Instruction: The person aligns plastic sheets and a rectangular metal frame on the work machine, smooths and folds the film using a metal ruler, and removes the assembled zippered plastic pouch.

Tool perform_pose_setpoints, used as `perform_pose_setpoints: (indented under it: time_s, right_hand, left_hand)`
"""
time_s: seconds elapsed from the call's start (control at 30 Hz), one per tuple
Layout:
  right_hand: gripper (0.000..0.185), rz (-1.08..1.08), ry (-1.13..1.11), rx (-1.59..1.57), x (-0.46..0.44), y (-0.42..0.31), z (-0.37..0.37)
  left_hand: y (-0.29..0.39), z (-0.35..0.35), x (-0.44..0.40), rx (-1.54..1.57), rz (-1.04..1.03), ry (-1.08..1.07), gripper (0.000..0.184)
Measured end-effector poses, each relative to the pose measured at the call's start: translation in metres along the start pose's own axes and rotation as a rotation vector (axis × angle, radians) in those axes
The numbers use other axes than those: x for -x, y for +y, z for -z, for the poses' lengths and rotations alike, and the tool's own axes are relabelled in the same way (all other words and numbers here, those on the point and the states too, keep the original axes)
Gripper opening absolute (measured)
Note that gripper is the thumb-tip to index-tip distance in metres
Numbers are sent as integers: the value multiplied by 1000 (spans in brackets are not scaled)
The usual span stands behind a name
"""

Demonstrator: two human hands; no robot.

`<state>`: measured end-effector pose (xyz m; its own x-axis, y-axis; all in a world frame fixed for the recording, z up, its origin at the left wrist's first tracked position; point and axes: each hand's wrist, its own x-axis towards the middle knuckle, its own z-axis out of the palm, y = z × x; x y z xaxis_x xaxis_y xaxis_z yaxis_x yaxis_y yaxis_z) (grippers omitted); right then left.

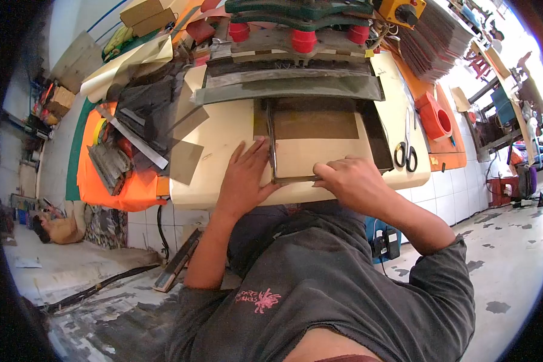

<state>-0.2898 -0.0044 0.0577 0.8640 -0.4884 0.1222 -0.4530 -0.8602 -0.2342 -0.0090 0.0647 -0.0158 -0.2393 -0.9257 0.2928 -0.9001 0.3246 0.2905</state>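
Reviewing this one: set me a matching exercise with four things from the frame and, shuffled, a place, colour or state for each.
Column one
1. Left hand
2. Right hand
3. Scissors
4. Box with a knob

Column two
A. Yellow, at the top of the picture
B. Fingers curled, at the near edge of the dark rectangular frame
C. Black-handled, lying to the right of the rectangular frame
D. Palm down, by the rectangular frame's left side

Pairs: 1-D, 2-B, 3-C, 4-A
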Motion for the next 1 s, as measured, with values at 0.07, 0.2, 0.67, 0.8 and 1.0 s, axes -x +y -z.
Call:
perform_pose_setpoints:
  time_s: [0.07, 0.2, 0.67, 0.8, 1.0]
  right_hand:
    - [23, -20, -2, 3, -2, 1, 2]
    - [23, -60, -5, 35, -7, 5, 0]
    - [25, -132, -32, 81, -36, 31, -11]
    - [28, -124, -22, 129, -46, 40, -18]
    - [29, -148, -18, 125, -62, 44, -14]
  left_hand:
    - [1, 0, 0, 4, -1, 0, 82]
    - [1, -1, 0, 7, -9, 8, 88]
    - [-5, -2, 3, -71, -61, -90, 95]
    - [0, 5, 2, -61, -38, -108, 96]
    - [2, 6, 3, -35, -34, -99, 99]
